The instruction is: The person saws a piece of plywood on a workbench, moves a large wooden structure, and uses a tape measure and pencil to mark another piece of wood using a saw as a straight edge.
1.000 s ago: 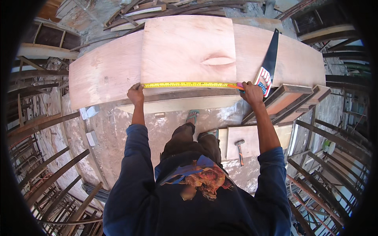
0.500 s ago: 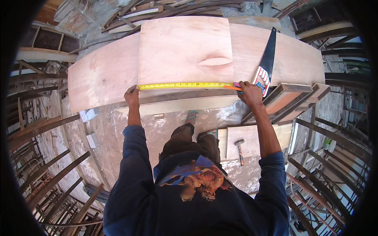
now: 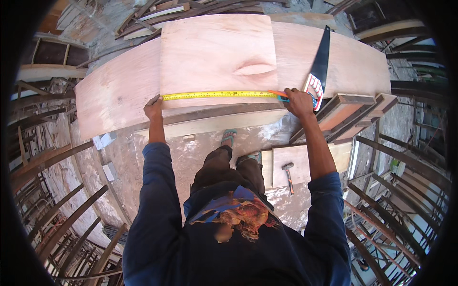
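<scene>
A yellow tape measure [image 3: 219,95] is stretched across the near part of a square plywood panel [image 3: 214,52]. At the panel's left edge, my left hand [image 3: 153,107] pinches the tape's end. My right hand [image 3: 299,102] is closed at the other end, just beyond the panel's right edge, with the tape's case mostly hidden under the fingers. From the same hand pokes a thin orange stick [image 3: 276,92], perhaps a pencil, over the tape. Right beside this hand lies a handsaw [image 3: 320,66], its patterned handle [image 3: 315,90] close to my fingers.
Beneath the panel is a longer plywood sheet [image 3: 114,86]. Wooden frames [image 3: 346,114] lean at the right. A hammer [image 3: 289,177] rests on boards [image 3: 300,159] by my feet. Scrap strips [image 3: 181,14] are piled at the back, and timber racks [image 3: 67,219] line both sides.
The orange stick in my right hand has swung from the tape's near side to its far side. My left hand stays at the panel's left edge. The whole view has shifted slightly.
</scene>
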A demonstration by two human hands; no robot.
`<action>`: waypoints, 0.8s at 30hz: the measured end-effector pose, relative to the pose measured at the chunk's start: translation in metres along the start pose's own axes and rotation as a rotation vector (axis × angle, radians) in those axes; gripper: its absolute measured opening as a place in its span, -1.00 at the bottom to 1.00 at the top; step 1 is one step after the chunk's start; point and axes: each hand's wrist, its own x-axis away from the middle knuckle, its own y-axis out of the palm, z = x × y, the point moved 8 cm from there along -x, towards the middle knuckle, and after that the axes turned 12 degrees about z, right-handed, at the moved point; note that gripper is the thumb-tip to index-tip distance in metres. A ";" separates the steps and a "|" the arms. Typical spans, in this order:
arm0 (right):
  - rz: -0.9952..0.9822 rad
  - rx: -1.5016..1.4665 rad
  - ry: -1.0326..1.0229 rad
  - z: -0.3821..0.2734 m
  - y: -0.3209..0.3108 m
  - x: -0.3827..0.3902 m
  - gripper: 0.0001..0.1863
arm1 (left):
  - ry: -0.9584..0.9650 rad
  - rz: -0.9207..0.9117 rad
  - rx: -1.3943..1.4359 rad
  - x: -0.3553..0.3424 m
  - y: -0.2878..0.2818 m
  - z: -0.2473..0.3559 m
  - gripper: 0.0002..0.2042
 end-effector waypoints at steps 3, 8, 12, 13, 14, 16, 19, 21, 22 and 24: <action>0.007 0.006 0.000 0.004 0.003 -0.005 -0.71 | 0.073 -0.011 0.034 0.003 -0.002 0.003 -0.73; -0.051 0.020 0.006 0.008 0.004 -0.010 -0.71 | 0.065 -0.001 0.041 0.008 -0.001 0.004 -0.74; -0.038 0.034 0.127 0.026 0.000 -0.009 -0.71 | 0.138 0.048 -0.038 0.003 -0.007 0.008 -0.73; -0.037 0.021 0.141 0.035 0.004 -0.007 -0.71 | 0.173 0.065 -0.062 -0.001 -0.014 0.010 -0.73; -0.042 0.021 0.164 0.050 0.008 -0.002 -0.72 | 0.170 0.071 -0.060 0.002 -0.012 0.012 -0.73; -0.068 0.050 0.206 0.063 0.008 0.005 -0.71 | 0.221 0.076 -0.269 0.014 -0.006 0.026 -0.73; -0.090 0.052 0.188 0.069 0.005 0.011 -0.72 | 0.560 0.178 -0.495 0.058 0.002 0.079 -0.78; -0.095 0.066 0.158 0.060 0.004 0.006 -0.72 | 0.793 0.274 -0.627 0.086 0.010 0.106 -0.80; -0.099 0.082 0.124 0.057 0.005 0.004 -0.73 | 0.953 0.127 -0.566 0.103 0.029 0.115 -0.80; -0.085 0.070 0.121 0.055 0.012 0.001 -0.75 | 1.219 -0.176 -0.513 0.140 0.069 0.124 -0.75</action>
